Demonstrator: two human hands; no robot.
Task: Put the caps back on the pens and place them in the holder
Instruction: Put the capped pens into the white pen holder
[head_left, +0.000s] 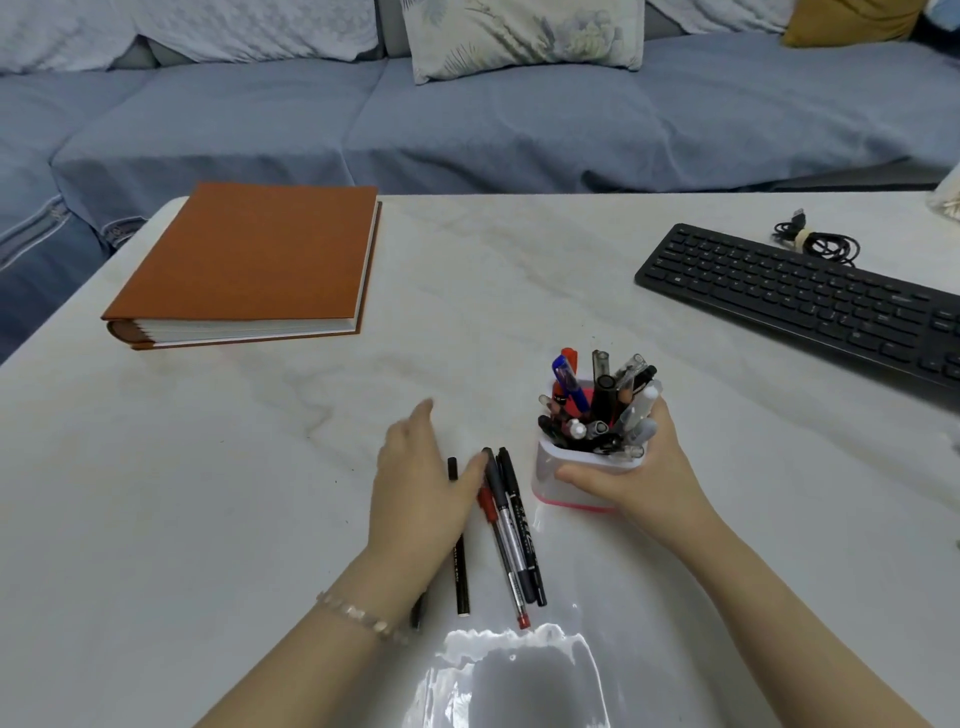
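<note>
The white holder (582, 480), crammed with pens, is gripped by the right hand (636, 475), thumb across its front. Loose pens (511, 530) are lain flat just beside it, partly covered by the left hand (421, 478), fingers flat and together.

Left hand (421, 478) flat, palm down; right hand (634, 475) curled, gripping.

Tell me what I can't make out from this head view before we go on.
- Pens on the table: the left hand covers part of them, so count and caps are unclear.
- Pens in the holder: crowded, tips hidden; capped or not is uncertain.
- Right hand: fingers hidden behind the holder.
- Keyboard: cut off by the right edge.
</note>
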